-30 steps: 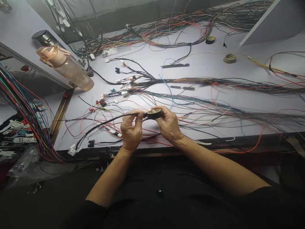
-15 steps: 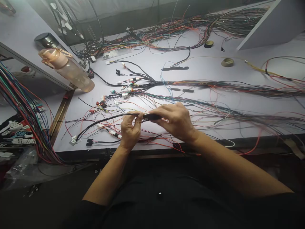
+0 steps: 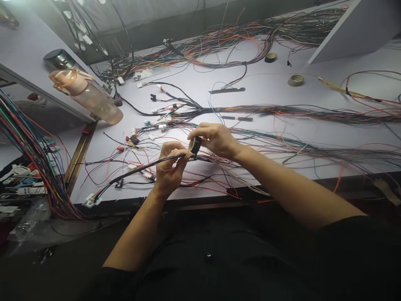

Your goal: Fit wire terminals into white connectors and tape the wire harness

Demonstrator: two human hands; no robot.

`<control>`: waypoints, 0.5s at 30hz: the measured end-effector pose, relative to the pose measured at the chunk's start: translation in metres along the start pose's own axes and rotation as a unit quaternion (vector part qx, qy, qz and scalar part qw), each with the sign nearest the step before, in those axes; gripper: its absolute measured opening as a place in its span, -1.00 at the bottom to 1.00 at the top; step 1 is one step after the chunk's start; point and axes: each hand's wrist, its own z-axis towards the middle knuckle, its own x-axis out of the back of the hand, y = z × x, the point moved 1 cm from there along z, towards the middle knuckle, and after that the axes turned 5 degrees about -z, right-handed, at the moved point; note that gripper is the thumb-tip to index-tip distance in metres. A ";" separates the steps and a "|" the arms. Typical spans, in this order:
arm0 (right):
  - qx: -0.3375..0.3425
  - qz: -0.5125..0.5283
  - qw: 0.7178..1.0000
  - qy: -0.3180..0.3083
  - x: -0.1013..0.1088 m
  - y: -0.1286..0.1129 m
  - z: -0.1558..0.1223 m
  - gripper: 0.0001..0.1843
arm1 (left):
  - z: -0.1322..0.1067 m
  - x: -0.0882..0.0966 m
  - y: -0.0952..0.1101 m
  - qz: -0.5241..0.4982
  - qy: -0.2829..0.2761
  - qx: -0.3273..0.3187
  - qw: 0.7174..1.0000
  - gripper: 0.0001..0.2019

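My left hand (image 3: 171,169) pinches a bundle of dark wires (image 3: 138,168) between thumb and fingers, close to the table's front edge. The bundle runs left to a white connector (image 3: 92,200) at its end. In my right hand (image 3: 216,140) is a roll of black tape (image 3: 194,145), gripped by its edge and held upright just above the bundle, beside my left fingertips. To the right of the roll the bundle spreads into loose wires (image 3: 241,179). Whether a strip of tape joins roll and bundle is too small to tell.
A thick harness (image 3: 238,110) with several connectors lies behind my hands. Two tape rolls, one at the back (image 3: 271,57) and one nearer (image 3: 295,80), rest on the white table. A dark blade-like tool (image 3: 227,90) lies mid-table. At left leans a water bottle (image 3: 90,96).
My right hand has turned and moved up and left, so the tape roll now stands upright at my left fingertips. The white connector end has shifted slightly lower left.
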 end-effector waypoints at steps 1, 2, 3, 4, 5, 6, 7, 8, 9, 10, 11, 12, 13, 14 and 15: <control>-0.023 0.041 0.999 -0.003 -0.005 -0.001 0.002 -0.79 | 0.003 0.002 0.001 0.002 -0.004 -0.007 1.000 -0.92; -0.047 0.086 0.995 -0.013 -0.009 -0.002 0.003 -0.78 | 0.005 0.003 0.001 -0.002 -0.012 -0.012 1.000 -0.92; -0.072 0.133 0.988 -0.031 -0.012 -0.003 0.004 -0.76 | 0.007 0.004 0.002 -0.013 -0.022 -0.015 1.000 -0.92; -0.094 0.178 0.978 -0.057 -0.013 -0.002 0.004 -0.74 | 0.009 0.004 0.003 -0.027 -0.033 -0.016 0.999 -0.91; -0.113 0.217 0.966 -0.087 -0.013 -0.001 0.004 -0.69 | 0.010 0.004 0.003 -0.041 -0.039 -0.016 0.998 -0.90; -0.126 0.249 0.953 -0.115 -0.012 0.001 0.004 -0.62 | 0.010 0.003 0.004 -0.050 -0.037 -0.016 0.998 -0.90; -0.134 0.270 0.944 -0.135 -0.009 0.004 0.003 -0.55 | 0.010 0.003 0.004 -0.055 -0.027 -0.015 0.998 -0.90; -0.140 0.280 0.939 -0.142 -0.005 0.007 0.001 -0.50 | 0.010 0.002 0.004 -0.055 -0.009 -0.014 0.998 -0.90; -0.143 0.281 0.938 -0.143 0.000 0.010 -0.001 -0.49 | 0.009 0.002 0.003 -0.053 0.012 -0.013 0.998 -0.90; -0.147 0.278 0.939 -0.140 0.005 0.012 -0.003 -0.53 | 0.009 0.001 0.002 -0.052 0.031 -0.012 0.998 -0.90; -0.148 0.273 0.940 -0.140 0.010 0.014 -0.006 -0.60 | 0.008 0.001 0.002 -0.052 0.045 -0.011 0.998 -0.91; -0.148 0.267 0.941 -0.145 0.015 0.015 -0.009 -0.68 | 0.008 0.001 0.001 -0.051 0.055 -0.010 0.997 -0.91; -0.145 0.262 0.941 -0.157 0.018 0.015 -0.011 -0.75 | 0.008 0.000 0.000 -0.048 0.061 -0.010 0.997 -0.91; -0.139 0.259 0.939 -0.178 0.021 0.015 -0.013 -0.78 | 0.008 0.000 -0.001 -0.044 0.063 -0.012 0.997 -0.91; -0.133 0.259 0.935 -0.204 0.024 0.015 -0.015 -0.78 | 0.008 0.000 -0.001 -0.038 0.065 -0.016 0.997 -0.91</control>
